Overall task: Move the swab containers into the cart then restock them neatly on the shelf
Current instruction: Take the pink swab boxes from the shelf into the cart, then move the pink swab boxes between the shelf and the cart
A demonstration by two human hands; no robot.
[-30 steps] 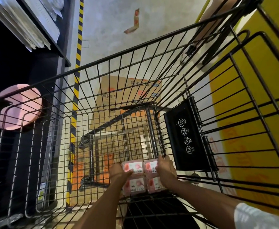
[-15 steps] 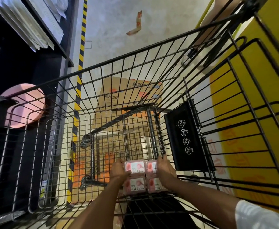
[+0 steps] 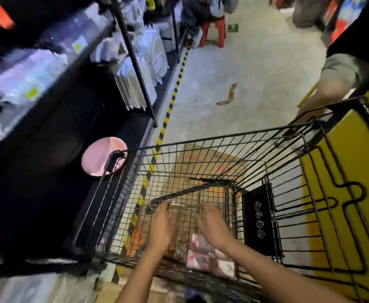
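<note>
Under the camera stands a black wire cart [image 3: 233,171] on a pale concrete floor [image 3: 233,73]. A yellow and black striped line [image 3: 172,99] runs on the floor along the foot of a dark shelf [image 3: 54,119] at the left, where white packets [image 3: 144,62] hang in rows. A round pink disc [image 3: 101,157] shows just beside the left front corner of the cart. Flat cardboard [image 3: 214,158] lies on the floor below the cart, seen through the wires. A yellow wall [image 3: 343,171] stands at the right side. Far away there is a red stool [image 3: 214,32], and another person's leg [image 3: 323,92] is near the front right corner of the cart. A small piece of cardboard [image 3: 228,96] lies on the bare floor.

Inside the cart, the pink and white swab containers [image 3: 209,256] lie together on the wire bottom, near the corner closest to the camera. Both hands are above them and hold nothing. The left hand [image 3: 162,228] has straight fingers, spread and relaxed, and it is to the left of the containers, apart from them. The right hand [image 3: 216,226] is also loose with straight fingers, and it is just over the far edge of the containers. Because of blur, I cannot tell if it touches them.
</note>
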